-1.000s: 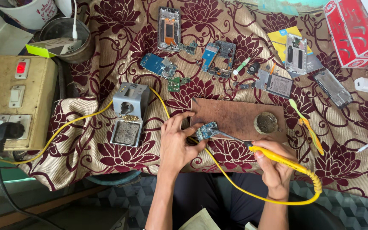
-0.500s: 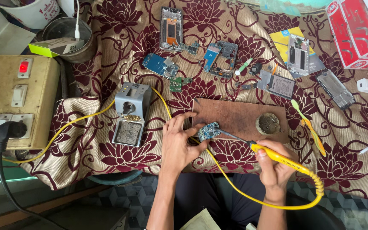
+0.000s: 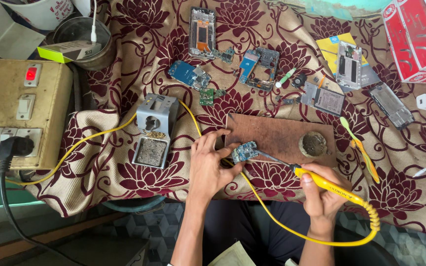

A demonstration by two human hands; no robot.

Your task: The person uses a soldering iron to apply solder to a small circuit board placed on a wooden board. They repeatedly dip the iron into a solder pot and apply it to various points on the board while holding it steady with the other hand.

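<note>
Small blue-green circuit board (image 3: pixel 244 151), thin and studded with tiny metal parts, lay at the near left corner of a brown rectangular work board (image 3: pixel 282 137). It looked light, stiff and fragile, so its bare edges seemed the safest places to hold it, away from the components. The left hand (image 3: pixel 211 165) pinned it there, fingers closed against its left edge and thumb beside its lower edge. The right hand (image 3: pixel 321 194) was wrapped firmly around the handle of a yellow soldering iron (image 3: pixel 321 182), whose thin metal tip reached the board's right side; whether the tip actually touched could not be told. A yellow coiled cord (image 3: pixel 292 229) ran from the iron's rear, looping below the table edge.

Near the right end of the work board sat a small round tin of dark paste (image 3: pixel 313 144). Left of the hands stood a grey metal iron stand with a sponge tray (image 3: pixel 155 130).

The table was draped in a beige woven cloth with maroon flowers (image 3: pixel 124 167), soft and wrinkled. Further back lay stripped phone frames (image 3: pixel 202 33) and loose parts. A beige switchboard with a lit red switch (image 3: pixel 18 106) stood to the left, and a red cardboard box (image 3: pixel 417 39) at the far right.
</note>
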